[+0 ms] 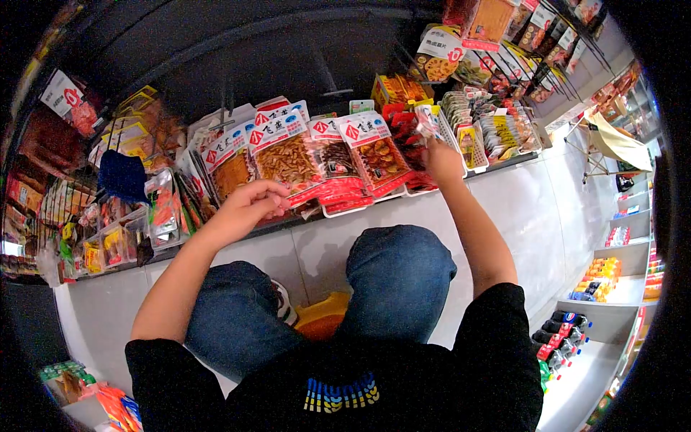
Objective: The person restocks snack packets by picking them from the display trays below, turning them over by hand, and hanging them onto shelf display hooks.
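On the low shelf, white-and-red snack packets (282, 155) lie in overlapping stacks with clear windows showing brown food. My left hand (252, 209) is at the front edge of these packets, its fingers curled near the lower corner of one; whether it pinches anything is too small to tell. Farther right, my right hand (443, 160) is closed on a small light-coloured packet (427, 121), above a pile of red packets (403, 124). A packet with dark reddish food (378, 160) lies just left of that hand.
Hanging packets (437, 54) fill racks at the upper right and left. A dark blue cloth-like item (122, 176) hangs at left. Small sachets (502, 129) stand in trays at right. Bottles (565, 338) line a lower right shelf, and a folding chair (612, 147) stands behind.
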